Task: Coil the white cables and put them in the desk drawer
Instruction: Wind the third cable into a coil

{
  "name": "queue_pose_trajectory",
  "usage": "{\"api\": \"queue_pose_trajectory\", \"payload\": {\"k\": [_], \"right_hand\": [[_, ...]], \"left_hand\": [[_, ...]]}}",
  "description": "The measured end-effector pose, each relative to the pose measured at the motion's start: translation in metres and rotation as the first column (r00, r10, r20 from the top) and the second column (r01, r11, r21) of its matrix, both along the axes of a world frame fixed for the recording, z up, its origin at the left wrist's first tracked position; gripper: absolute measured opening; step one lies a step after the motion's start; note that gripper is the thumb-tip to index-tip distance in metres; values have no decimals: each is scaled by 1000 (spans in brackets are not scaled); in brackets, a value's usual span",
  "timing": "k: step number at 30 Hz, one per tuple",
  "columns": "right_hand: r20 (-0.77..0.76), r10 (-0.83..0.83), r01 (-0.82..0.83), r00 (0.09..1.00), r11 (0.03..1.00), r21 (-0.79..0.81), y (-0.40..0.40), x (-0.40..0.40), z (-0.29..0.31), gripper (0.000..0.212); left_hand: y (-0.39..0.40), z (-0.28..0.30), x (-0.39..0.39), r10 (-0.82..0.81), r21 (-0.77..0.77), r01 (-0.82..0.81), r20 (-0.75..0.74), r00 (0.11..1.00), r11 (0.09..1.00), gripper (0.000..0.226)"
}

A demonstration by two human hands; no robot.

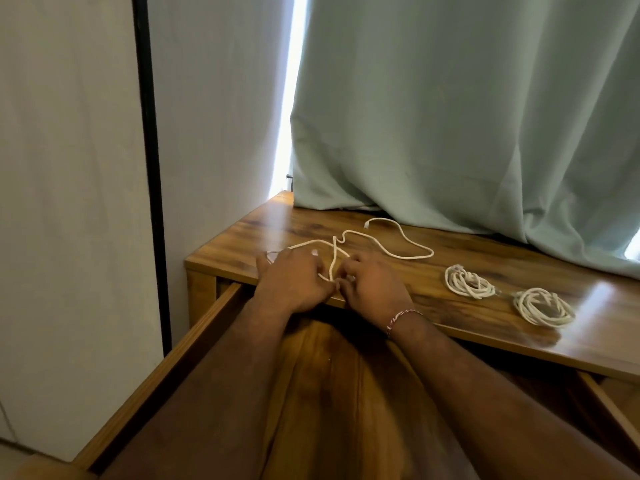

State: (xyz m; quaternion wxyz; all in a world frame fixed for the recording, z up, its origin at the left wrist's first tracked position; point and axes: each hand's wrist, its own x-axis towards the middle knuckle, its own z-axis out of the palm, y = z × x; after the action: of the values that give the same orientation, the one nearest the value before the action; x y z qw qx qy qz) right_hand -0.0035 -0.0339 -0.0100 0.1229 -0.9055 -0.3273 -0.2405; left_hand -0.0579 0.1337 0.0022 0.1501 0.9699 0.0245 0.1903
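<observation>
A loose white cable (398, 252) winds across the left part of the wooden desk top (485, 251), its plug end lying near the curtain. My left hand (292, 280) and my right hand (372, 285) sit side by side at the desk's front edge, and both pinch the near end of this cable between curled fingers. Two coiled white cables lie to the right: one coil (469, 282) and a second coil (542, 306) closer to the front edge. The desk drawer (194, 337) stands pulled out below my forearms, which hide much of its inside.
A pale green curtain (467, 116) hangs down onto the back of the desk. A white wall with a black vertical strip (149, 150) runs along the left of the desk. A second drawer edge (609, 407) shows at lower right.
</observation>
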Motion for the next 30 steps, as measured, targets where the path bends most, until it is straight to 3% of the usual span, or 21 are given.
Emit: {"api": "queue_pose_trajectory", "payload": {"k": [3,7,10,13,16,19,22,25,28,30], "right_hand": [[-17,-102,98,995,982,-164,-15,-10,10,20],[-94,-206,172,974,944,-281,-47,-22,26,24],[-81,-278,266,957,956,-126,-71,-34,26,32],[-89,-294,307,952,929,209,-85,-48,18,22],[-163,-164,224,973,850,476,-88,-58,7,9],[-89,21,30,996,843,537,-86,-69,9,17],[-71,137,-64,988,781,621,-85,-76,19,21],[-251,349,-25,903,625,780,-90,-77,22,28],[-337,242,98,910,663,742,-96,-79,27,24],[-409,200,185,891,662,726,-95,-82,31,12]], "left_hand": [[-4,-3,2,-110,3,111,-79,991,994,39],[-8,-6,2,-61,-45,61,-2,998,997,20],[-10,-7,-1,94,-113,-85,78,992,990,22],[-11,-6,-1,182,-197,-144,192,964,970,28],[-25,6,-3,21,-201,63,389,921,978,57],[-55,14,-14,-304,-117,406,487,819,906,61],[-87,3,-21,-452,-51,510,396,799,858,54],[-92,-4,-14,-488,-93,575,430,760,813,26],[-78,2,-11,-452,-245,598,459,765,763,17],[-70,3,-10,-366,-320,541,469,804,778,18]]}}
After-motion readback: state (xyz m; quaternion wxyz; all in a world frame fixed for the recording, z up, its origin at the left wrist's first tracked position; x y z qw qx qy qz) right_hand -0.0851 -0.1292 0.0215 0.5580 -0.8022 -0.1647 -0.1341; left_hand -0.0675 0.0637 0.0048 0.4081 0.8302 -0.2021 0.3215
